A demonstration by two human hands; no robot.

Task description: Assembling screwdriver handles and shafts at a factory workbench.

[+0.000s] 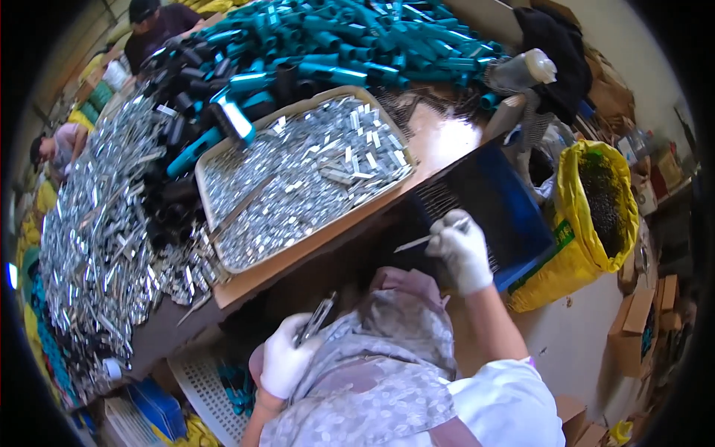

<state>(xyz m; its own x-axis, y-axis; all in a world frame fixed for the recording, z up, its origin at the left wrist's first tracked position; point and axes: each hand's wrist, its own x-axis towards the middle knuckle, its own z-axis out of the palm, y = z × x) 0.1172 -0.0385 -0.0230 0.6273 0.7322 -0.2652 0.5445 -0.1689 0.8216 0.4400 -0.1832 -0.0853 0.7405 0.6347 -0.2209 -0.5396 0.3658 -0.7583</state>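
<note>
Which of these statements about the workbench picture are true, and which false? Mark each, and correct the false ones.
1. Both hands wear white gloves. True: the left hand and the right hand are gloved.
2. The right hand holds a teal handle. False: it holds a thin metal strip over the blue crate.
3. The tray holds small silver metal pieces. True.
4. The yellow sack lies to the person's left. False: it stands to the right, beside the blue crate.
5. The left hand is empty. False: it grips a bundle of metal strips.
</note>
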